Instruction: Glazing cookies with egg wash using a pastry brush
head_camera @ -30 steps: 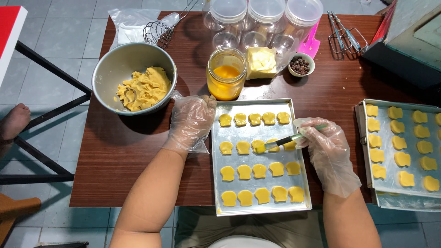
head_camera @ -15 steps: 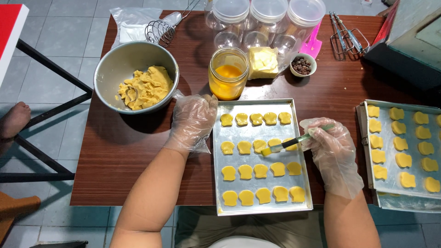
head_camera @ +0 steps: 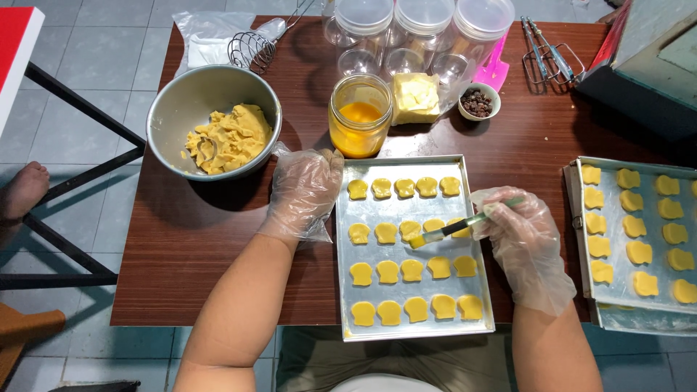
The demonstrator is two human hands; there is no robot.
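since the frame half a second before, the brush (head_camera: 465, 223) had slid a little further toward 9 o'clock, its tip now resting on the third biscuit (head_camera: 411, 230) of the second row; the right hand (head_camera: 524, 243), in a clear plastic glove, stayed closed around the brush handle; the left hand (head_camera: 303, 190), gloved too, had barely shifted, lying flat with fingers loose and holding nothing, touching the 9 o'clock edge of the baking tray (head_camera: 341, 290); the tray sat at the table's near edge, filled with rows of yellow biscuits; at 12 o'clock of it stood a jar of egg yolk (head_camera: 359, 125) and a block of butter (head_camera: 415, 97), just beside a small bowl of raisins (head_camera: 478, 101); at 10 o'clock a metal bowl of dough (head_camera: 210, 120); at 3 o'clock a second tray (head_camera: 608, 290) of biscuits, well apart from the brush; nothing lay between brush and biscuits.
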